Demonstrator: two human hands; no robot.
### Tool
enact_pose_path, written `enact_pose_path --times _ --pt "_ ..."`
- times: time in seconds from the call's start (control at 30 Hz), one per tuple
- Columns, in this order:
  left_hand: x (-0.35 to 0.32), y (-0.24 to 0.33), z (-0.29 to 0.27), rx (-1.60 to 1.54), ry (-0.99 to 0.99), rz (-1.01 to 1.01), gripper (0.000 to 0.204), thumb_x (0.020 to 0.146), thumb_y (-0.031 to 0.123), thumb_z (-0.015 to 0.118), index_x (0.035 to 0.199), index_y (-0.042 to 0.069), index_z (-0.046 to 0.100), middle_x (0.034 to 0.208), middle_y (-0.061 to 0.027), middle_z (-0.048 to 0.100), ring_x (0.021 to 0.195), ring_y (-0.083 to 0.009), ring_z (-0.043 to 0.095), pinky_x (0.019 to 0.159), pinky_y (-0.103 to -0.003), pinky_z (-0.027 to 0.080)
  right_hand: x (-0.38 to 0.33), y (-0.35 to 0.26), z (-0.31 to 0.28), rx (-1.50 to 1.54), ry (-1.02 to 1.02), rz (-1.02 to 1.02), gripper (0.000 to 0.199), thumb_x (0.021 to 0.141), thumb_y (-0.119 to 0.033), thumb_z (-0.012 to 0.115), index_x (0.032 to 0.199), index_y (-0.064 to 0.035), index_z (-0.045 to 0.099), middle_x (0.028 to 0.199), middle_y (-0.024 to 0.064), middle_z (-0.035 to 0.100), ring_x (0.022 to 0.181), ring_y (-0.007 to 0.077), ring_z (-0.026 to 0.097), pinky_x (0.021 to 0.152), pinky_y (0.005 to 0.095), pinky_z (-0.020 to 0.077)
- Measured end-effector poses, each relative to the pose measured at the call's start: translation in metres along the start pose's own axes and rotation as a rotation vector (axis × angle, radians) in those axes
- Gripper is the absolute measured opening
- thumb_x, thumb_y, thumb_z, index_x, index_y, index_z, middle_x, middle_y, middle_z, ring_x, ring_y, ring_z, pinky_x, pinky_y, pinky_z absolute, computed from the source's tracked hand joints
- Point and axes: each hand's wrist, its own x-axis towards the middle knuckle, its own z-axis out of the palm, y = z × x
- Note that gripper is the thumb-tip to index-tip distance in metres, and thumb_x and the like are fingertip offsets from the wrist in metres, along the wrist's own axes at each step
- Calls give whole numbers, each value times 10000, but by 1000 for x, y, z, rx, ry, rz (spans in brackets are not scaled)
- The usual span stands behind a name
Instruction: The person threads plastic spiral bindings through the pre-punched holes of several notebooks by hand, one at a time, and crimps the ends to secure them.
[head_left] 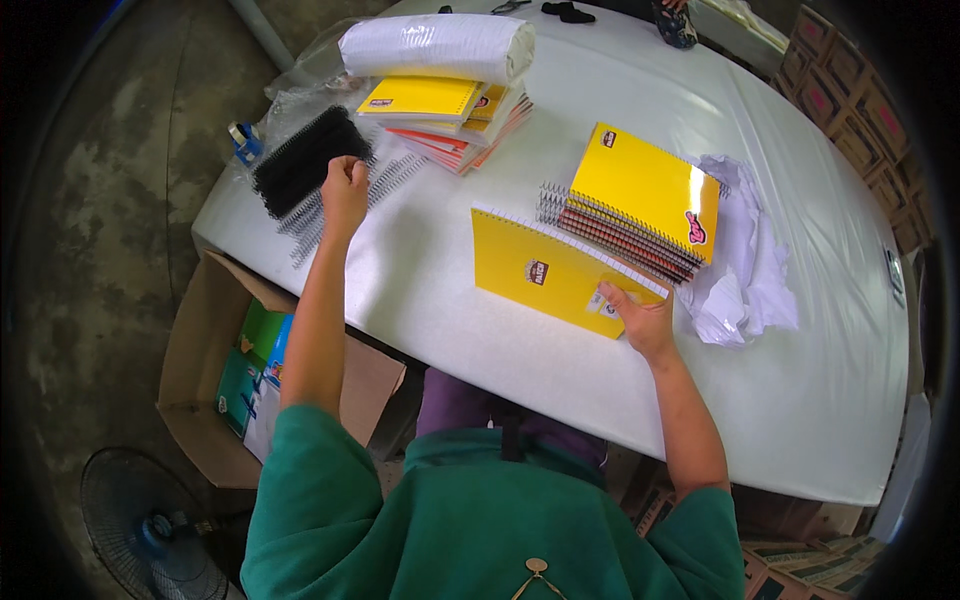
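My right hand (642, 318) grips a yellow notebook (520, 262) by its right end, thumb on the cover. The notebook is tilted up on its edge, and a row of punched holes runs along its top. No coil shows in those holes. My left hand (346, 190) is closed, fingertips together, at the right side of a pile of black spiral binding coils (310, 160). Whether a coil is between its fingers is hidden. Several loose coils (395, 178) lie beside that hand. Behind the held notebook is a stack of coil-bound yellow notebooks (645, 190).
A white plastic-wrapped roll (440, 50) rests on yellow notebooks (425, 97) at the back. Crumpled white paper (745, 270) lies right of the stack. Blue tape (245, 143) is at the table's left edge. An open cardboard box (190, 390) and a fan (150, 525) stand lower left.
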Motion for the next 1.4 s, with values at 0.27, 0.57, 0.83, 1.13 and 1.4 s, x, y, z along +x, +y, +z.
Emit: enact_pose_path --times 0.27,0.57,0.83,1.13,1.4 --pt "-89 88 -17 -469 -778 108 303 941 289 456 849 17 553 628 31 358 592 -66 325 521 -228 288 -2 0 6 6 70 -27 275 816 -21 629 1086 21 606 897 31 634 778 84 568 698 225 474" --pt "-85 96 -14 -489 -786 41 419 929 390 476 741 21 545 555 49 339 525 -43 270 474 -221 236 1 -13 5 -157 -29 -75 256 810 7 614 1065 -12 633 824 57 641 666 81 549 608 202 444" --pt "-79 102 -16 -424 -844 -32 358 939 335 478 749 36 530 542 49 405 475 -25 315 437 -184 263 2 -12 9 -102 -53 -156 254 807 36 592 1052 -16 638 951 99 659 759 102 575 664 210 463" --pt "-67 149 -44 -51 -856 378 334 772 73 673 1096 70 590 1001 -21 596 781 -139 520 707 -269 422 2 -14 11 100 -11 -71 269 813 -6 609 1081 20 611 940 77 661 772 100 575 671 227 474" --pt "-71 167 -43 409 -696 882 220 805 136 611 1008 51 599 964 -109 612 915 -258 555 830 -365 416 -4 -14 6 -256 -175 -121 357 764 54 590 1111 -30 612 1036 124 647 900 181 632 798 243 491"
